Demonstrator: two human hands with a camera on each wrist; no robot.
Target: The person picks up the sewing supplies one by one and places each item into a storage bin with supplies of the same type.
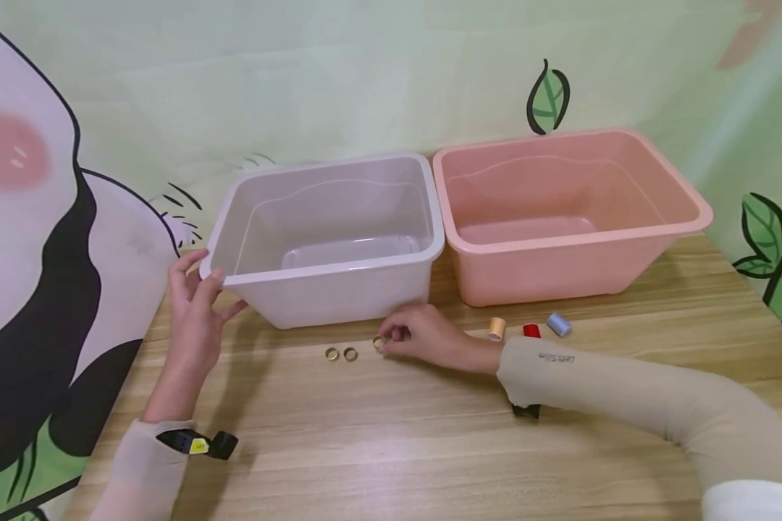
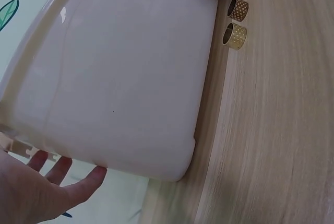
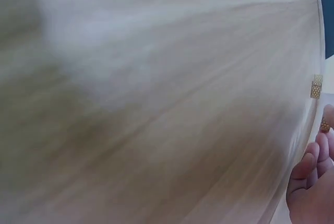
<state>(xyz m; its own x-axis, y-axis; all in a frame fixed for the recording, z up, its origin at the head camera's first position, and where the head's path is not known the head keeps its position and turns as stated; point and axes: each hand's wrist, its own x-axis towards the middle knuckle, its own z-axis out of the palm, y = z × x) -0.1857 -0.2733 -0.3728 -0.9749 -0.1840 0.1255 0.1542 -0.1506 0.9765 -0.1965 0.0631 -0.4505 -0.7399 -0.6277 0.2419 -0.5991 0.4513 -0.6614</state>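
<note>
At the front left corner of the pale grey plastic bin (image 1: pixel 339 297), my left hand (image 1: pixel 195 325) holds the rim, thumb on top. In the left wrist view its fingers (image 2: pixel 86 185) lie along the bin's end wall. My right hand (image 1: pixel 430 336) pinches a gold dimpled ring thimble (image 1: pixel 379 342) just in front of this bin, close over the table. Two more thimbles lie side by side to its left, one at the far left (image 1: pixel 331 354) and one nearer the hand (image 1: pixel 350 354). The right wrist view shows the held thimble (image 3: pixel 325 125) at the fingertips.
A pink bin (image 1: pixel 547 268) stands right of the grey one, rims close together. Before it lie a peach thread spool (image 1: pixel 497 328), a blue spool (image 1: pixel 559 324) and a red spool (image 1: pixel 531 331) partly hidden by my right sleeve. A printed cloth (image 1: pixel 365 79) hangs behind the wooden table (image 1: pixel 339 449).
</note>
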